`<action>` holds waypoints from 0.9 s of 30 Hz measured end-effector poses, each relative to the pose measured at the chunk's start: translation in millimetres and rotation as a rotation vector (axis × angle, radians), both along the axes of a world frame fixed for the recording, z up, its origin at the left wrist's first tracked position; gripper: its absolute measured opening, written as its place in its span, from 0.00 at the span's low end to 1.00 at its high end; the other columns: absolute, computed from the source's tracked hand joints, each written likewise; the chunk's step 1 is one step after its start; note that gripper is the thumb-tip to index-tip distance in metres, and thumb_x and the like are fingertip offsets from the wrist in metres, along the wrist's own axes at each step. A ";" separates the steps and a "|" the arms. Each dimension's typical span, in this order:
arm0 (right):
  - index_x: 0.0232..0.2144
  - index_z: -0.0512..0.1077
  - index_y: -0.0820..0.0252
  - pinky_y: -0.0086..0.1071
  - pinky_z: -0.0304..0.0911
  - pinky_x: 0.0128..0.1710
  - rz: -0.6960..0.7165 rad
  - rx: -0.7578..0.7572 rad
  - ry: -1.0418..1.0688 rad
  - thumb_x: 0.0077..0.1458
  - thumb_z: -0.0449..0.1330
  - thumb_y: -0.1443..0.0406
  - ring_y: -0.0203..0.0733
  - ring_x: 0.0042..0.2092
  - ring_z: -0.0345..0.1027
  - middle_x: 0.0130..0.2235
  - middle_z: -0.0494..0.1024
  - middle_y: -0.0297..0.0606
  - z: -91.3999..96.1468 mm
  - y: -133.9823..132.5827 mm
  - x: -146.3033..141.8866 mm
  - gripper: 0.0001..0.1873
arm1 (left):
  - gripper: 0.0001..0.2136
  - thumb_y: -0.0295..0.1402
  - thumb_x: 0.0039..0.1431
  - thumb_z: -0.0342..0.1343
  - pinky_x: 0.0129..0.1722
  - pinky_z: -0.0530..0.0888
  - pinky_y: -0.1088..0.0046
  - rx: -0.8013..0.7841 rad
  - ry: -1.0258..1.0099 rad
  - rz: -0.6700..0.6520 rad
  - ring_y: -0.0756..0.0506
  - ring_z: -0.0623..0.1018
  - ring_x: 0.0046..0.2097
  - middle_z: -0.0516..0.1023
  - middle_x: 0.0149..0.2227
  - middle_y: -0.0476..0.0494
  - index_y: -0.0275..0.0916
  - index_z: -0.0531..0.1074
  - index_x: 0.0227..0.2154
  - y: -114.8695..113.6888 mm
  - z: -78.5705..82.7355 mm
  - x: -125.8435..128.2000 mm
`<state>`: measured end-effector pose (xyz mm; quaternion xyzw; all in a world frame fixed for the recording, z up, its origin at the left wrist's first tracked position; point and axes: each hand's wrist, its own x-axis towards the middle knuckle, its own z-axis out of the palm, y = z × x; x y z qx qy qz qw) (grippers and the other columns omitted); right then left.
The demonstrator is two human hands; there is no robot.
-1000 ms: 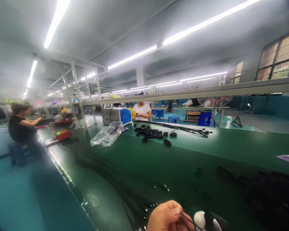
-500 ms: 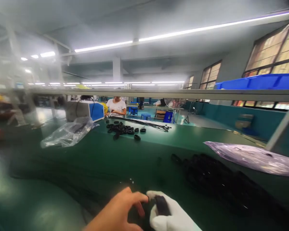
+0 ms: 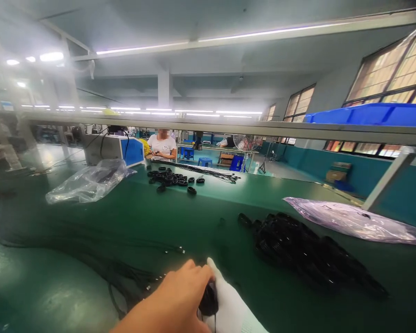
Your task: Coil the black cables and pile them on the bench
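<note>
A small black cable coil (image 3: 209, 299) sits between my two hands at the bottom of the view. My bare left hand (image 3: 176, 298) closes over it from the left, its fingers bent around the top. On the right side my right hand (image 3: 233, 306), in a white glove, grips the same coil, thumb or finger pointing up. Much of the coil is covered by the hands. Loose black cables (image 3: 114, 270) with small shiny plug ends lie on the green table to the left. A large heap of coiled black cables (image 3: 298, 252) rests to the right.
Further back are a smaller group of black coils (image 3: 169, 178), straight cables (image 3: 208, 170), a clear plastic bag (image 3: 86, 185) and a blue-and-grey box (image 3: 133, 151). A purplish plastic bag (image 3: 353, 219) lies right. A shelf rail (image 3: 229, 126) crosses above. Another person (image 3: 162, 145) sits beyond.
My left hand has moved onto the coil in the gloved hand and closed around it. Before, its fingers were spread more, near the glove's fingertip. The view has shifted slightly.
</note>
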<state>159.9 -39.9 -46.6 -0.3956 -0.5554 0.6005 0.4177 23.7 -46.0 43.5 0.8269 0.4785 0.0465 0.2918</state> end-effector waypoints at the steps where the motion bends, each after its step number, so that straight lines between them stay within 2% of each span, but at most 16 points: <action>1: 0.42 0.71 0.56 0.40 0.61 0.43 -0.020 -0.002 -0.023 0.32 0.68 0.63 0.49 0.40 0.67 0.31 0.72 0.36 3.5 -1.9 1.9 0.29 | 0.28 0.35 0.34 0.66 0.38 0.70 0.60 0.032 0.028 -0.001 0.35 0.72 0.42 0.72 0.41 0.40 0.41 0.71 0.44 5.1 -2.7 -1.6; 2: 0.44 0.70 0.57 0.39 0.61 0.41 -0.047 -0.003 -0.059 0.33 0.67 0.64 0.47 0.39 0.67 0.30 0.72 0.35 7.8 -4.3 4.0 0.30 | 0.26 0.37 0.33 0.66 0.35 0.71 0.62 0.032 0.049 -0.011 0.36 0.73 0.39 0.73 0.39 0.40 0.40 0.72 0.41 11.3 -6.2 -4.3; 4: 0.44 0.68 0.57 0.36 0.61 0.37 -0.107 0.020 -0.192 0.34 0.64 0.67 0.43 0.34 0.67 0.27 0.71 0.32 18.2 -9.9 8.1 0.29 | 0.20 0.38 0.34 0.64 0.29 0.69 0.69 -0.097 0.016 -0.062 0.40 0.74 0.33 0.76 0.34 0.43 0.39 0.74 0.36 24.8 -14.2 -10.9; 6: 0.37 0.69 0.56 0.33 0.59 0.34 -0.188 0.095 -0.398 0.34 0.61 0.69 0.40 0.31 0.64 0.26 0.70 0.30 28.2 -15.1 11.2 0.20 | 0.12 0.36 0.42 0.57 0.25 0.67 0.74 -0.264 -0.106 -0.114 0.44 0.74 0.29 0.78 0.30 0.47 0.40 0.75 0.32 34.1 -20.9 -16.0; 7: 0.32 0.69 0.56 0.32 0.58 0.33 -0.216 0.130 -0.451 0.34 0.60 0.69 0.39 0.31 0.64 0.28 0.70 0.30 31.4 -17.1 12.2 0.17 | 0.10 0.33 0.45 0.52 0.24 0.65 0.76 -0.299 -0.175 -0.124 0.46 0.73 0.28 0.79 0.29 0.49 0.41 0.75 0.31 35.4 -23.3 -16.8; 8: 0.30 0.68 0.56 0.32 0.58 0.32 -0.220 0.135 -0.412 0.33 0.60 0.70 0.39 0.32 0.64 0.31 0.71 0.32 32.8 -18.6 12.9 0.15 | 0.11 0.30 0.46 0.48 0.23 0.64 0.77 -0.285 -0.228 -0.109 0.47 0.73 0.27 0.79 0.28 0.50 0.41 0.75 0.29 34.3 -25.1 -16.3; 10: 0.27 0.67 0.57 0.32 0.59 0.33 -0.175 0.058 -0.131 0.34 0.62 0.68 0.41 0.36 0.66 0.40 0.72 0.37 29.3 -19.4 13.7 0.13 | 0.11 0.26 0.45 0.46 0.24 0.64 0.76 -0.183 -0.234 -0.038 0.48 0.73 0.26 0.78 0.25 0.50 0.41 0.73 0.21 26.4 -27.1 -12.7; 13: 0.28 0.67 0.57 0.31 0.61 0.31 -0.074 -0.078 0.292 0.33 0.67 0.64 0.41 0.37 0.69 0.50 0.69 0.43 14.5 -16.3 15.0 0.17 | 0.09 0.26 0.44 0.47 0.24 0.65 0.75 -0.149 -0.205 0.098 0.48 0.71 0.22 0.74 0.18 0.49 0.40 0.67 0.13 13.7 -26.8 -7.8; 15: 0.33 0.67 0.55 0.27 0.59 0.25 0.079 -0.085 0.434 0.29 0.70 0.64 0.34 0.29 0.67 0.48 0.71 0.41 5.7 -13.0 16.5 0.25 | 0.06 0.29 0.45 0.48 0.22 0.66 0.75 -0.245 -0.374 0.213 0.49 0.70 0.20 0.71 0.18 0.50 0.40 0.67 0.18 11.8 -24.6 -8.3; 17: 0.41 0.66 0.53 0.24 0.53 0.20 0.267 -0.083 0.554 0.30 0.71 0.65 0.28 0.20 0.61 0.37 0.75 0.36 1.9 -10.0 17.8 0.32 | 0.04 0.32 0.45 0.51 0.22 0.69 0.74 -0.379 -0.649 0.279 0.49 0.71 0.22 0.71 0.20 0.51 0.38 0.68 0.24 14.0 -20.7 -11.1; 18: 0.43 0.65 0.53 0.23 0.52 0.19 0.331 -0.080 0.573 0.32 0.71 0.64 0.28 0.18 0.58 0.30 0.75 0.33 2.2 -9.1 18.4 0.33 | 0.06 0.32 0.44 0.53 0.25 0.71 0.73 -0.432 -0.774 0.273 0.48 0.72 0.24 0.72 0.23 0.50 0.37 0.68 0.27 15.4 -18.1 -12.7; 20: 0.47 0.62 0.56 0.22 0.51 0.19 0.348 -0.082 0.551 0.36 0.69 0.62 0.29 0.19 0.58 0.22 0.72 0.30 6.4 -8.8 19.6 0.34 | 0.12 0.30 0.43 0.53 0.34 0.73 0.70 -0.467 -0.924 0.208 0.47 0.75 0.31 0.75 0.29 0.47 0.35 0.70 0.34 16.1 -11.7 -14.9; 22: 0.52 0.60 0.59 0.23 0.52 0.20 0.350 -0.119 0.497 0.38 0.68 0.61 0.30 0.20 0.60 0.22 0.73 0.31 13.2 -11.0 20.8 0.38 | 0.19 0.27 0.43 0.51 0.42 0.70 0.69 -0.364 -0.911 0.169 0.45 0.74 0.40 0.76 0.39 0.44 0.37 0.70 0.42 13.8 -5.2 -15.5; 24: 0.52 0.61 0.63 0.23 0.53 0.21 0.354 -0.157 0.467 0.38 0.68 0.61 0.31 0.21 0.62 0.24 0.74 0.34 19.3 -15.0 21.7 0.39 | 0.24 0.25 0.44 0.51 0.49 0.67 0.67 -0.184 -0.778 0.139 0.44 0.71 0.47 0.74 0.46 0.45 0.42 0.71 0.47 10.3 0.1 -14.6; 26: 0.47 0.66 0.68 0.24 0.55 0.22 0.354 -0.170 0.481 0.39 0.68 0.60 0.32 0.23 0.64 0.25 0.74 0.38 22.2 -19.2 21.3 0.33 | 0.22 0.24 0.45 0.52 0.50 0.65 0.68 -0.059 -0.654 0.077 0.44 0.70 0.49 0.74 0.46 0.47 0.45 0.74 0.45 8.9 3.0 -13.3; 27: 0.44 0.69 0.69 0.25 0.57 0.24 0.338 -0.183 0.513 0.41 0.68 0.58 0.34 0.25 0.67 0.27 0.75 0.40 22.2 -20.8 20.5 0.29 | 0.20 0.24 0.45 0.52 0.49 0.67 0.68 -0.057 -0.629 0.050 0.44 0.71 0.47 0.75 0.43 0.48 0.45 0.76 0.42 9.7 3.4 -12.9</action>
